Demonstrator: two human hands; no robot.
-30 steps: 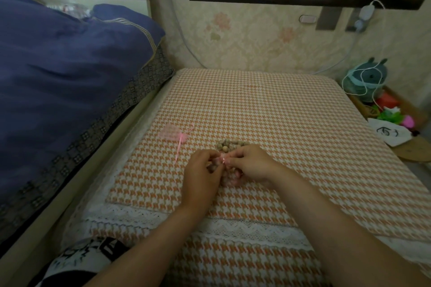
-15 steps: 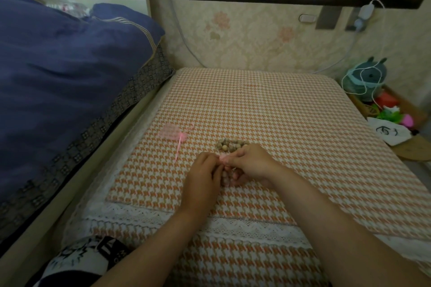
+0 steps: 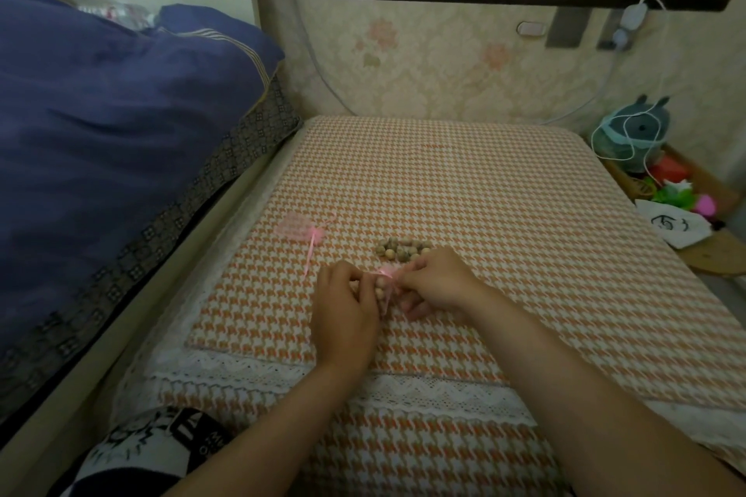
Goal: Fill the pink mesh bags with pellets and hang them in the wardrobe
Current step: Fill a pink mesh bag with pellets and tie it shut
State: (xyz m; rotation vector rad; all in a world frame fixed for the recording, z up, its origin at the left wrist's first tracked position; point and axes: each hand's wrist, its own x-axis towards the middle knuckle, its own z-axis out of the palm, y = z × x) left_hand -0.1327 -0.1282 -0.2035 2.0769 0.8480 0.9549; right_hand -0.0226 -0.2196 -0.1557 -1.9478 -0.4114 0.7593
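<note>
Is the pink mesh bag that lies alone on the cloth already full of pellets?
No, that pink mesh bag lies flat and looks empty, apart from the loose pellets.

We see an orange houndstooth-covered surface [image 3: 484, 194] carrying a flat pink mesh bag [image 3: 294, 225] and a pile of pellets [image 3: 401, 247].

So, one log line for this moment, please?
left hand: holds pink mesh bag; right hand: pinches ribbon; loose pellets: beyond hands; second mesh bag: flat
</note>
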